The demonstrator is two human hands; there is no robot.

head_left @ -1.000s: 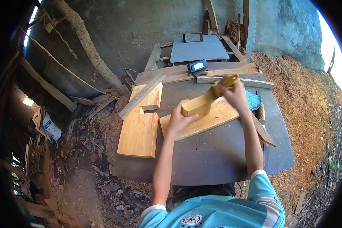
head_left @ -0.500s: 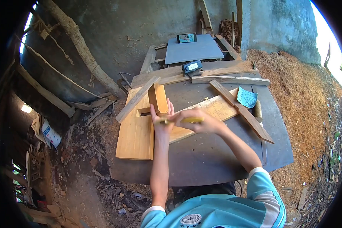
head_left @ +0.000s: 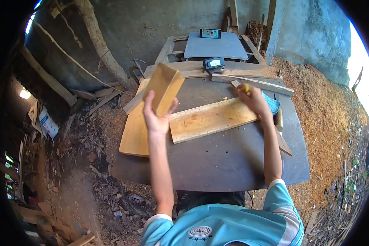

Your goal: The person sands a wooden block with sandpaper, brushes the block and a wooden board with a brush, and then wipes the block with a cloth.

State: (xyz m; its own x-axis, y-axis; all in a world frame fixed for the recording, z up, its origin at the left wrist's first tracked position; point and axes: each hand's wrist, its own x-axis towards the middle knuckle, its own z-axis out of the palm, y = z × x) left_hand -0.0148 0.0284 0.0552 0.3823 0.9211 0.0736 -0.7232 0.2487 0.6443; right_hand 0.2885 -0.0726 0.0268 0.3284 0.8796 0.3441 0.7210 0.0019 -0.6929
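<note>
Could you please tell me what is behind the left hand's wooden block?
Behind the wooden block, a thick board and wooden strip show partly; the parts it covers cannot be seen.

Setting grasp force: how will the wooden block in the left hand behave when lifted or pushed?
Probably stiff: the wooden block shows straight edges. Likely manageable in weight, since the left hand alone holds it up. Unlikely to roll if pushed, given its flat faces.

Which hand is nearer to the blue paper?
Right. The right hand, gripping a yellow tool, is close beside the blue paper; the left hand, holding a wooden block, is far to its left.
</note>
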